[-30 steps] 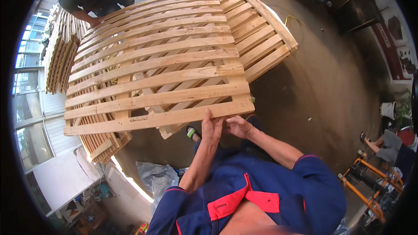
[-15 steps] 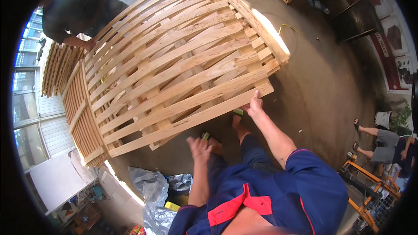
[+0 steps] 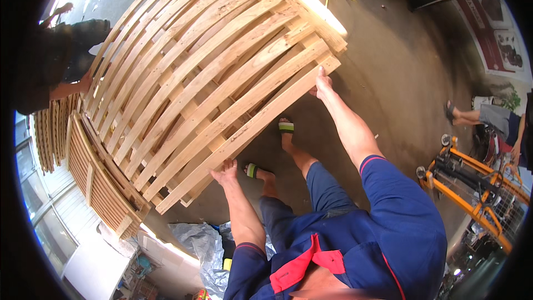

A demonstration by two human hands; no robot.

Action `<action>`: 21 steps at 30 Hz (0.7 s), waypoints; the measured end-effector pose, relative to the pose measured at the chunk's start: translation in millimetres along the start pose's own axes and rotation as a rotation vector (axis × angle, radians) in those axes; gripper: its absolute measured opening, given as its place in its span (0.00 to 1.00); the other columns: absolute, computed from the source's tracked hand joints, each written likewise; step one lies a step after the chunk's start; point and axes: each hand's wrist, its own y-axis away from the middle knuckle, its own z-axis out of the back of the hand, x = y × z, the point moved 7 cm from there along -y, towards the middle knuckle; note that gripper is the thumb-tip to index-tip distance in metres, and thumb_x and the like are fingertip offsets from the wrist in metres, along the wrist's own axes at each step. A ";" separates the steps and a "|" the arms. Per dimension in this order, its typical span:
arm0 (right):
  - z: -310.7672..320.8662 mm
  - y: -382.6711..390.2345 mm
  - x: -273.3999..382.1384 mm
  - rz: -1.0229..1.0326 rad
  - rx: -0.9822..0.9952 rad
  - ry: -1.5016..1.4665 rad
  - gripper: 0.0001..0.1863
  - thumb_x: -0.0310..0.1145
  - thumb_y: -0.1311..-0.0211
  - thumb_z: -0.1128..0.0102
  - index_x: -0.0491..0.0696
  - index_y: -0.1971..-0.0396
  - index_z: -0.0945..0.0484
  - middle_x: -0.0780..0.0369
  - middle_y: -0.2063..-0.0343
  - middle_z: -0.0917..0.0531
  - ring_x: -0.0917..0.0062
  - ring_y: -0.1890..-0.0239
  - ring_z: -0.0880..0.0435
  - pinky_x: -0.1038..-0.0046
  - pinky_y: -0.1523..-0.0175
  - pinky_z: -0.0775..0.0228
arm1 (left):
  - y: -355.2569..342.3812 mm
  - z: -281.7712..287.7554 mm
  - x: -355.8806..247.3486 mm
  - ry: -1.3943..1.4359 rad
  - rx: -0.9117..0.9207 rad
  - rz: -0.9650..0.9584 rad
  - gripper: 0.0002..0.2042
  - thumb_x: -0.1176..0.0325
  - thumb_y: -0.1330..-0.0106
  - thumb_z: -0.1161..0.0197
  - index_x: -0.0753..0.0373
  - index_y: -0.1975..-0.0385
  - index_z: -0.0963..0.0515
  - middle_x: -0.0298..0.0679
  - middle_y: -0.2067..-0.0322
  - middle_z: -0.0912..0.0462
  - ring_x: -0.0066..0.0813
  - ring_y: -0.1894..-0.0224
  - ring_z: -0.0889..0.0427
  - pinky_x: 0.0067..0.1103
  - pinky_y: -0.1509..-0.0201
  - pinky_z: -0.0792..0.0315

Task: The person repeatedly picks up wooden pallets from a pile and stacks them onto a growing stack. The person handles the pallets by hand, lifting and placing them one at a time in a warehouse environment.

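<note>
A large slatted wooden panel fills the upper middle, lying over further slatted woodwork. My right hand grips its near edge close to the right corner, thumb on top and fingers hidden underneath. Lower and further left, my left hand holds the same edge with curled fingers. At the upper left a co-worker in dark clothes has one hand on the far side of the panel.
Slatted frames and a stack stand at left by windows. An orange wheeled machine is at right near another person. Grey plastic sheeting lies below on the concrete floor. A dark cabinet is top right.
The panel has swung anticlockwise in view, its right corner rising. My right hand has moved up with it. My left hand, off the edge half a second ago, now holds it.
</note>
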 end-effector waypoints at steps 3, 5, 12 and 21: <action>-10.1 -13.8 -5.8 0.005 -0.015 -0.015 0.36 0.67 0.38 0.55 0.42 0.59 0.26 0.54 0.72 0.19 0.65 0.77 0.19 0.63 0.75 0.26 | -20.4 -2.8 -7.2 -0.073 -0.005 -0.046 0.43 0.29 0.46 0.45 0.60 0.41 0.39 0.40 0.43 0.34 0.37 0.42 0.34 0.45 0.35 0.49; -9.1 -21.2 -9.5 0.041 -0.097 0.063 0.36 0.66 0.38 0.55 0.42 0.57 0.26 0.54 0.72 0.19 0.65 0.77 0.19 0.63 0.75 0.26 | -35.9 6.3 -2.5 -0.060 -0.138 -0.004 0.36 0.29 0.44 0.47 0.56 0.50 0.30 0.36 0.52 0.27 0.31 0.49 0.30 0.41 0.40 0.43; -6.2 -26.6 -10.8 0.031 -0.019 0.110 0.36 0.64 0.37 0.54 0.41 0.54 0.28 0.54 0.67 0.17 0.67 0.74 0.16 0.64 0.76 0.25 | -45.6 25.1 4.8 -0.192 -0.161 -0.012 0.29 0.30 0.39 0.57 0.44 0.51 0.26 0.29 0.54 0.21 0.32 0.50 0.28 0.41 0.50 0.42; 5.3 -31.1 -3.3 0.037 -0.090 0.181 0.38 0.63 0.36 0.53 0.36 0.53 0.28 0.51 0.62 0.17 0.64 0.69 0.14 0.63 0.75 0.20 | -46.2 64.0 -1.6 -0.617 -0.285 -0.205 0.17 0.47 0.34 0.44 0.57 0.68 0.29 0.31 0.78 0.30 0.25 0.72 0.32 0.32 0.69 0.36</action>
